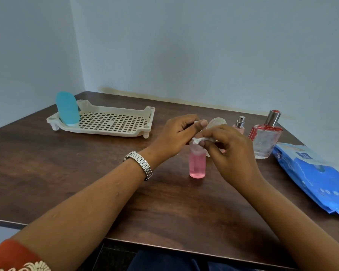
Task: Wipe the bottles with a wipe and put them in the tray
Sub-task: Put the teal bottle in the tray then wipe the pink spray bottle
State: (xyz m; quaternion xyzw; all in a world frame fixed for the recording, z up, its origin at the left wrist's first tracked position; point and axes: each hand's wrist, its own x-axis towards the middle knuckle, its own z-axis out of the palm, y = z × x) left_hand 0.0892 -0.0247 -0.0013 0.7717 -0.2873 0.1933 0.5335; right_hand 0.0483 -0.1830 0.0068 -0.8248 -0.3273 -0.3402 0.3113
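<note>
Orange sleeve (12, 255) with a pale embroidered hem sits at the near left edge; dark wood-grain table (86, 182) runs from there to the wall. Steel link watch (140, 164) on the left wrist.

Pink bottle (197, 165): clear plastic, pink liquid, upright at the table's centre, base at the surface. Cannot tell whether it rests there or is lifted slightly. It is well apart from the tray.

Left grip (176, 133): fingers curled round the top of the pink bottle, thumb pointing right. Right grip (229, 151): thumb and fingertips pinch a bunched white wipe (201, 139) against the bottle's neck, just above the shoulder. The two grips nearly meet over the bottle.

Blue wipe pack (311, 173) lies flat at the right edge, top flap peeled open. Beyond it stands a clear perfume bottle (265, 139) with red trim and a silver cap. To its left, a small pink spray bottle (239, 125), partly hidden by the right grip. A round clear item (216, 122) shows behind the fingers; identity unclear.

Far left: cream perforated tray (114, 124) on short feet. One teal bottle (67, 108) stands at its left end. Pale blue wall (184, 45) behind.
</note>
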